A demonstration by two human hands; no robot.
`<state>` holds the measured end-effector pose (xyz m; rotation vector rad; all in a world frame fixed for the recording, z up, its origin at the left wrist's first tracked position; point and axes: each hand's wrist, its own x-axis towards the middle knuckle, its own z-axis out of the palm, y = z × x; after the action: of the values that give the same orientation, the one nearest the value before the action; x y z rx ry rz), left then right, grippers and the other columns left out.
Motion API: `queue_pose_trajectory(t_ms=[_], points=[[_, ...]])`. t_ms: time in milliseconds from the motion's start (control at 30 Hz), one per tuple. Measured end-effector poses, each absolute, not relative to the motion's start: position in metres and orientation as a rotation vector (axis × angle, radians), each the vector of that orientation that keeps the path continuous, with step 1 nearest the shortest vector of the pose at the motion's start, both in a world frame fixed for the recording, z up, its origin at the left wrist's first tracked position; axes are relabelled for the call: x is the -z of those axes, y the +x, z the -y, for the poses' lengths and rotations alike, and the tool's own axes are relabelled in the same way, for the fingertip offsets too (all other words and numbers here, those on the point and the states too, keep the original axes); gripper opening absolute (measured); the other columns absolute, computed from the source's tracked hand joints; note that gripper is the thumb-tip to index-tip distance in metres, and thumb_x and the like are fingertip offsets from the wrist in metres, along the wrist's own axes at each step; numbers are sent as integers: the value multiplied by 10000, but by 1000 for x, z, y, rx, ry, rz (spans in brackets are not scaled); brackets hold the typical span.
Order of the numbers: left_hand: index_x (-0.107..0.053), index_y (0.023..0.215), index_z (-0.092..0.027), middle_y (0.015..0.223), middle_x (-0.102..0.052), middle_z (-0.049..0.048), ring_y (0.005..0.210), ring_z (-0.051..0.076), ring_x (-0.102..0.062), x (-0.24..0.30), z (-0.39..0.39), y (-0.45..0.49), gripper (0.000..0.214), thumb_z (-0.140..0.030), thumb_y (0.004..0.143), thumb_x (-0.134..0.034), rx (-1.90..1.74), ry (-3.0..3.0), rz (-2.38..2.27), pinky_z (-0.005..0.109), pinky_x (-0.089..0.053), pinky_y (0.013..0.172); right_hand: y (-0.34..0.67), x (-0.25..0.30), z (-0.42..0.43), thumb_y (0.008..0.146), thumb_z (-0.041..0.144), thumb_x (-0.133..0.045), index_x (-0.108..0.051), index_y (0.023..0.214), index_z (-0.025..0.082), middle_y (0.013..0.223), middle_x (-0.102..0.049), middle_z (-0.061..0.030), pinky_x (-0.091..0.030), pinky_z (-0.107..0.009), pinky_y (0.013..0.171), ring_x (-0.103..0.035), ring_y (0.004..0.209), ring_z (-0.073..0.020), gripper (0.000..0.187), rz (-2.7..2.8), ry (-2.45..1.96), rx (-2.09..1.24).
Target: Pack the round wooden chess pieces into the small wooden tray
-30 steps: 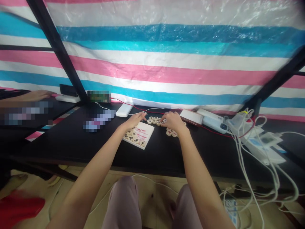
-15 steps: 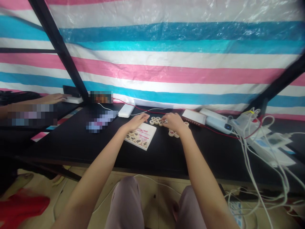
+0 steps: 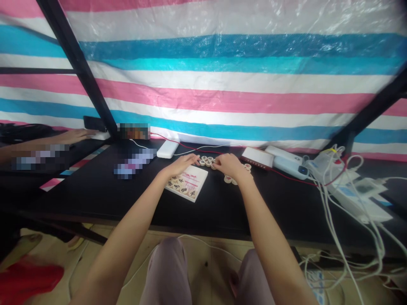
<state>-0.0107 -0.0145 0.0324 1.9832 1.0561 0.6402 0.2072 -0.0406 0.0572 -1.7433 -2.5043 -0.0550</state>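
Note:
My left hand (image 3: 182, 164) reaches over the far left corner of a shallow white box (image 3: 199, 180), its fingers stretched out and holding nothing. Several round xiangqi pieces (image 3: 183, 189) with black characters lie in the box's near and left part. Just beyond its far right corner, a small cluster of black-marked xiangqi pieces (image 3: 208, 159) sits close together, near my left fingertips. My right hand (image 3: 229, 165) is curled at the right end of this cluster, its fingers bent round a piece there, mostly hidden. More pieces, some red-marked (image 3: 227, 178), lie under and beside my right wrist.
Behind the pieces stand a white power bank (image 3: 168, 147), a brown-sided white box (image 3: 257, 157) and a pale blue device (image 3: 290, 165). White cables (image 3: 330, 207) tangle at the right. A red cable runs along the back. At left, another person's arm (image 3: 63, 139) rests on the neighbouring table.
My right hand has shifted slightly left toward the black-marked cluster, and its fingers have curled in. My left hand stays by the box. The view has tilted up a little.

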Motion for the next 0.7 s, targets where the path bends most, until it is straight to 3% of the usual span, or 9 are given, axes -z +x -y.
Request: queue_pose_trajectory(t_ms=[133,333,700], points=[[-605,1010,-180,1000,-671,86,969,239,-580,-33,11,-13,553,-627,834,-332,-671,1943,-1097,343,-431,769,208,-54,39,851,382,-484,-698,733,199,767,-689,-60,-365,-233,629,-613,720,-168,305,2517,-1789,-62],[-629,944,-134,901,-676,99,862,201,-605,-24,-3,-25,520,-584,830,-394,-816,1903,-1055,353,-439,844,209,-50,36,856,378,-478,-702,937,225,890,-699,-60,-403,-233,651,-634,787,-180,283,2492,-1804,-155],[-641,965,-134,964,-673,103,929,216,-597,-17,-7,-44,454,-525,789,-491,-871,1821,-1170,359,-440,857,192,-53,45,885,336,-474,-675,953,232,911,-679,-25,-412,-230,709,-605,818,-149,236,2513,-1541,-243]])
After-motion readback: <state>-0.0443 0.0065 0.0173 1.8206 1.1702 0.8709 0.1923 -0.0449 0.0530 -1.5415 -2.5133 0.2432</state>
